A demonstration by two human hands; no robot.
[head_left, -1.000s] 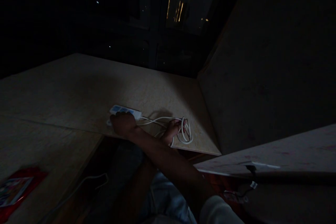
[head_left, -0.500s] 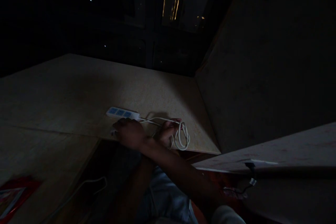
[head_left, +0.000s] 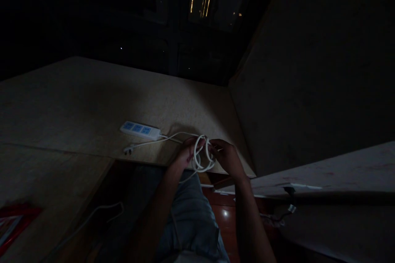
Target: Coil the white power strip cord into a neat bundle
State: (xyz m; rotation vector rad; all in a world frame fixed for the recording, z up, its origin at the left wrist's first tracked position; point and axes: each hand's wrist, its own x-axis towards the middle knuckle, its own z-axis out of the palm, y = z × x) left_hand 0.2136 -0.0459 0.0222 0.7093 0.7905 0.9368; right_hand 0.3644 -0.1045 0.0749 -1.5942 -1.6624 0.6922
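A white power strip (head_left: 140, 130) with blue socket faces lies on the table, left of my hands. Its white cord (head_left: 200, 169) is gathered in loose loops at the table's front edge. My left hand (head_left: 187, 150) is closed around the left side of these loops. On their right side, my right hand (head_left: 224, 153) pinches the cord at the top with its fingertips. The plug (head_left: 128, 149) rests on the table just below the strip, with its length of cord running right to the coil.
The pale tabletop (head_left: 123, 94) meets a dark wall panel (head_left: 308, 70) on the right. A red package (head_left: 18, 222) sits at the lower left. Another pale cable (head_left: 92, 213) hangs by the table gap, and a black lead (head_left: 291, 201) dangles at the right.
My right hand has moved from beside the power strip, where it crossed over my left arm, to the right side of the coil. The plug now shows on the table.
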